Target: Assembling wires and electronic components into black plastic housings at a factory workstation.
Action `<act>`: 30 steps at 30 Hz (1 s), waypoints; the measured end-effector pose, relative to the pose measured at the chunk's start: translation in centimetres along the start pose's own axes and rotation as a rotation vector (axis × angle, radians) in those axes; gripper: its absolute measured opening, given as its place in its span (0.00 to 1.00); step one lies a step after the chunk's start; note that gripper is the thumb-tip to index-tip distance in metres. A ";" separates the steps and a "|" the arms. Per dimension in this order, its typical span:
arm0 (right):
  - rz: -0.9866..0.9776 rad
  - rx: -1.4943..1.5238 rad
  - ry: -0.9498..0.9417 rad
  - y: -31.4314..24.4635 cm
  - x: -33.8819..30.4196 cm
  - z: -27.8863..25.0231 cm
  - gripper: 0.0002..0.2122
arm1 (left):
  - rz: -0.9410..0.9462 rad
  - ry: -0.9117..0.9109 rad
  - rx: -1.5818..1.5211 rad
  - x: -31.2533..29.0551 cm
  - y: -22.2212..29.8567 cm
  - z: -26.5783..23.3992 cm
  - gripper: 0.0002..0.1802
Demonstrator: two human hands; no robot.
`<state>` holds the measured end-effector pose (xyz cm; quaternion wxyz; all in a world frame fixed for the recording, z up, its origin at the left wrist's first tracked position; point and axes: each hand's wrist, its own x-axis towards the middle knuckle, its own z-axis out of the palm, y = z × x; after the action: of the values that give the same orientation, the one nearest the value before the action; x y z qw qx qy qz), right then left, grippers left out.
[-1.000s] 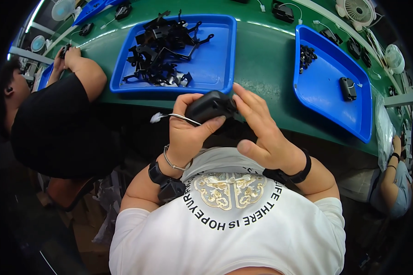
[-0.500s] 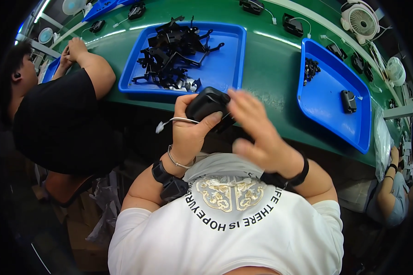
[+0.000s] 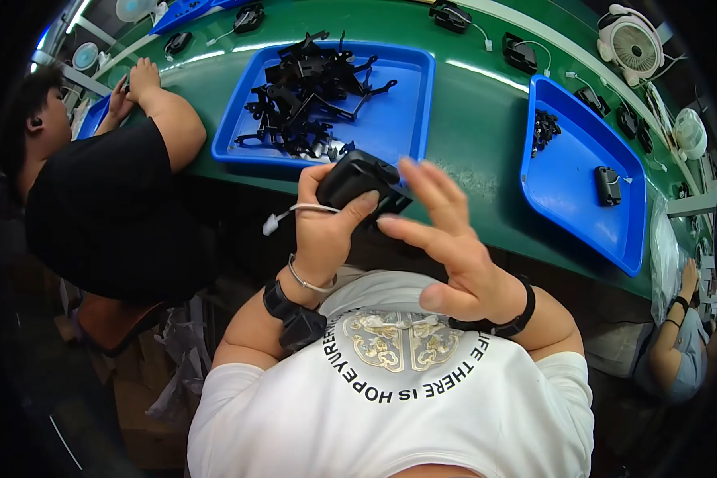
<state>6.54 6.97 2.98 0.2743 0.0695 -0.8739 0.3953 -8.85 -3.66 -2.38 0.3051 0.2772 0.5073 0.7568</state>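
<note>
Black plastic is filling the left hand (image 3: 320, 231): I am remotely watching thumb and fingers gripping a case (image 3: 349, 180) by the near edge of the green table (image 3: 478, 135), close to a blue tray (image 3: 402, 119) of dark brackets (image 3: 299, 92). White wire (image 3: 307, 206) is trailing leftward, ending in a plug (image 3: 271, 226). The right hand (image 3: 460, 259) is hanging just beside the case, fingers spread; whether they are touching it, I cannot tell.

White short-sleeved shirt (image 3: 406, 438), gold-grey emblem (image 3: 384, 342), black lettering (image 3: 386, 395); black wristbands (image 3: 526, 309), silver left-wrist bracelet (image 3: 296, 276).
</note>
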 end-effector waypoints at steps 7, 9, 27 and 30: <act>0.143 -0.106 0.170 2.3 0.1 0.8 0.24 | -0.020 0.024 -0.015 -0.3 0.4 0.1 0.25; 0.151 -0.109 0.214 1.7 0.1 0.6 0.24 | 0.008 0.005 0.000 -0.3 0.3 0.3 0.24; 0.232 -0.100 0.094 2.8 0.3 1.3 0.26 | 0.058 0.043 0.076 -0.1 0.0 -0.2 0.24; 0.209 -0.122 0.079 1.5 0.4 0.9 0.26 | 0.095 0.056 0.086 -0.3 -0.5 -0.2 0.24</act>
<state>5.28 7.43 1.75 0.2696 -0.0543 -0.8872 0.3704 -8.69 -3.83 -2.92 0.2425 0.2926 0.5339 0.7553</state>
